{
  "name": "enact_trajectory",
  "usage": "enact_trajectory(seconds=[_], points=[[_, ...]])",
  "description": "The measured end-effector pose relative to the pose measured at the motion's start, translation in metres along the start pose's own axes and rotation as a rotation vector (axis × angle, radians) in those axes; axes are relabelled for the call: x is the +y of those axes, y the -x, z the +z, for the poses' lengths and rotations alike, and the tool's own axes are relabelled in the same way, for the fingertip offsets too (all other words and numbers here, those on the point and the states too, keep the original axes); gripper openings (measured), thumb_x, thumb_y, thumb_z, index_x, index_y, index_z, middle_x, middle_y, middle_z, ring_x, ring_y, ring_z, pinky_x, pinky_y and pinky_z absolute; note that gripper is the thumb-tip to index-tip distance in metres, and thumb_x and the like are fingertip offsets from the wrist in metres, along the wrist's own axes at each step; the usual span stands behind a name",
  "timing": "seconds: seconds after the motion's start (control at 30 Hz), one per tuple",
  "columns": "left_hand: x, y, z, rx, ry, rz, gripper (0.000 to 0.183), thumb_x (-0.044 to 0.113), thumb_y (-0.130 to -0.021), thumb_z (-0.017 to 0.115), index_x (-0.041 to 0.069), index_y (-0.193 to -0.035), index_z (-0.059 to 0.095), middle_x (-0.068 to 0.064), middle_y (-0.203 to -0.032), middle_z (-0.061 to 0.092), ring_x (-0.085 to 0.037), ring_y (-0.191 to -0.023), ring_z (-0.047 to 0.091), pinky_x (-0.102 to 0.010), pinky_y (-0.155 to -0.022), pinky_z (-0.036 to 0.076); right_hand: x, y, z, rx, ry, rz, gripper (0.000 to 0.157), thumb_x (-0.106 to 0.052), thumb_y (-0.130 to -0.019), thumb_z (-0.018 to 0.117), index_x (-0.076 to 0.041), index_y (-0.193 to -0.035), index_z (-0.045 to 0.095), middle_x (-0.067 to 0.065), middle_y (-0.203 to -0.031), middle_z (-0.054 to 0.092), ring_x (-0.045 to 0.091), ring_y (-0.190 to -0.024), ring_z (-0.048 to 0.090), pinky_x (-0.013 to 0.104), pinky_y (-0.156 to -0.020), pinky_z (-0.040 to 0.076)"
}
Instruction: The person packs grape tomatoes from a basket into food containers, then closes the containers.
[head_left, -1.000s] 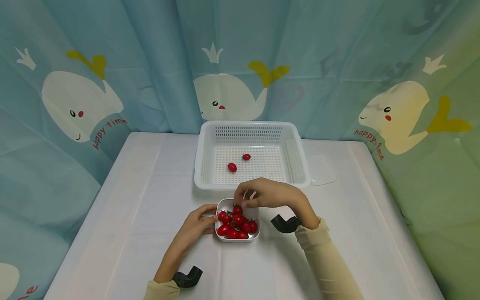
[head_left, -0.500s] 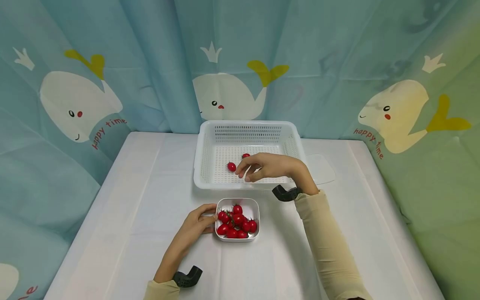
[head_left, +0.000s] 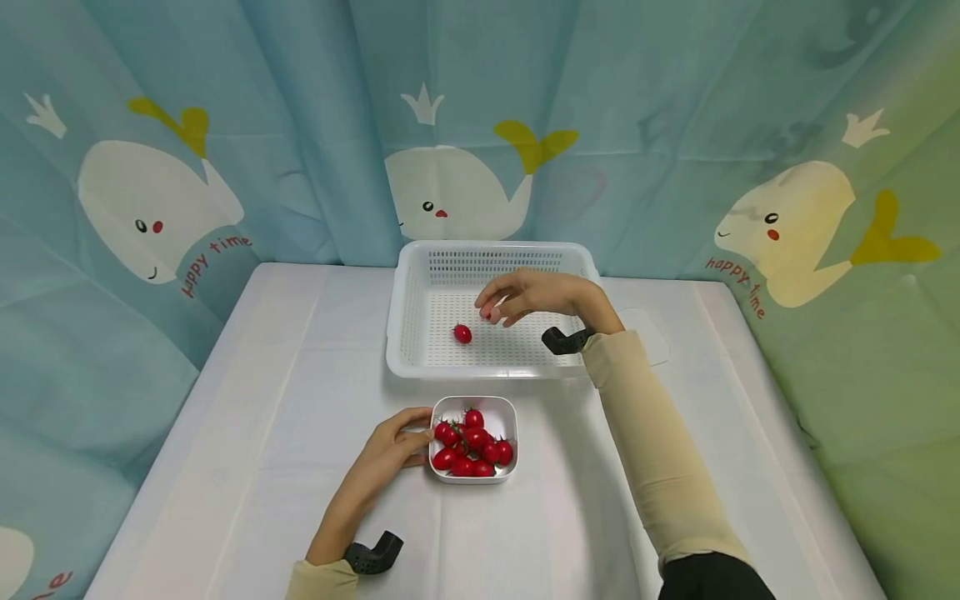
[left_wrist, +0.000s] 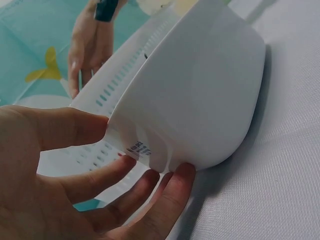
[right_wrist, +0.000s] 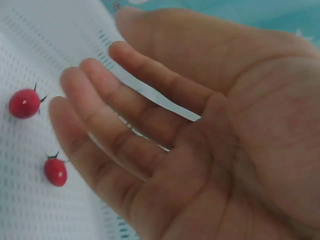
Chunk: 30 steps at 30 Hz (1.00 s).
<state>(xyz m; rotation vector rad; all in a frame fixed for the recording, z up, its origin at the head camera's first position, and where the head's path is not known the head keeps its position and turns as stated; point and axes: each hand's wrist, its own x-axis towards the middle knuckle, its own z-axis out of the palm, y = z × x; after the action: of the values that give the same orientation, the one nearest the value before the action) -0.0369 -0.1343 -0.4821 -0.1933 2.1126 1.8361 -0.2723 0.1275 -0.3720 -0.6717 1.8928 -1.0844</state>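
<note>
My left hand (head_left: 392, 446) touches the left side of a small white box (head_left: 512, 421) that holds several red cherry tomatoes (head_left: 476, 438). Against that box's outer wall (left_wrist: 195, 85), the thumb and fingertips lie spread in the left wrist view. Over the white perforated basket (head_left: 401, 317) hovers my right hand (head_left: 536, 296), fingers loosely bent and nothing held. Two cherry tomatoes lie in the basket: one tomato (head_left: 462, 334) is left of the hand, the other mostly hidden by its fingers in the head view. The right wrist view shows both, a nearer tomato (right_wrist: 55, 171) and another tomato (right_wrist: 24, 103), apart from the fingers.
A clear flat lid (head_left: 647, 335) lies right of the basket, partly covered by the right arm. White cloth (head_left: 315, 358) covers the table. A blue-green whale-print curtain (head_left: 315, 125) stands behind and at both sides.
My right hand has moved from above the small box to over the far basket. The left hand stays at the box. Tomatoes in the box and the basket look unmoved.
</note>
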Motion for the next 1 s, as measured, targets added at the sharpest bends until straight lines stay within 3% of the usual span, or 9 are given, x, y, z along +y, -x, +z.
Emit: enact_trajectory(seconds=[0.17,0.4,0.7,1.0], points=[[-0.001,0.0,-0.001,-0.021,0.004,0.009,0.046,0.015,-0.102,0.063,-0.001,-0.144,0.056,-0.023,-0.142,0.059,-0.026,-0.117,0.067,-0.032,-0.087,0.064,0.012,-0.016,-0.009,0.062,-0.058,0.029,0.036,-0.009,-0.103,0.061,-0.001,-0.138,0.059,0.024,-0.138,0.06,0.04,-0.129,0.058,0.045,-0.113,0.052],[0.0,0.0,-0.002,-0.03,0.001,0.005,0.046,0.016,-0.102,0.063,-0.001,-0.144,0.056,-0.023,-0.143,0.059,-0.027,-0.119,0.067,-0.034,-0.089,0.064,0.029,-0.032,-0.018,0.167,-0.168,0.053,0.044,-0.005,-0.103,0.06,0.009,-0.143,0.051,0.03,-0.142,0.055,0.046,-0.137,0.053,0.051,-0.119,0.046],[0.001,-0.001,-0.004,-0.034,0.008,-0.01,0.047,0.016,-0.102,0.063,0.001,-0.146,0.055,-0.021,-0.145,0.059,-0.026,-0.118,0.067,-0.035,-0.09,0.064,0.045,-0.046,-0.021,0.239,-0.127,0.107,0.04,-0.008,-0.102,0.063,0.007,-0.138,0.057,0.02,-0.135,0.063,0.038,-0.13,0.06,0.049,-0.114,0.05],[0.002,0.001,-0.005,-0.048,0.007,-0.004,0.048,0.017,-0.102,0.063,-0.001,-0.146,0.054,-0.024,-0.144,0.057,-0.027,-0.118,0.067,-0.034,-0.089,0.064,0.061,-0.058,-0.015,0.261,-0.054,0.209,0.034,-0.011,-0.102,0.064,0.0,-0.135,0.062,0.012,-0.128,0.069,0.02,-0.107,0.061,0.04,-0.103,0.056]])
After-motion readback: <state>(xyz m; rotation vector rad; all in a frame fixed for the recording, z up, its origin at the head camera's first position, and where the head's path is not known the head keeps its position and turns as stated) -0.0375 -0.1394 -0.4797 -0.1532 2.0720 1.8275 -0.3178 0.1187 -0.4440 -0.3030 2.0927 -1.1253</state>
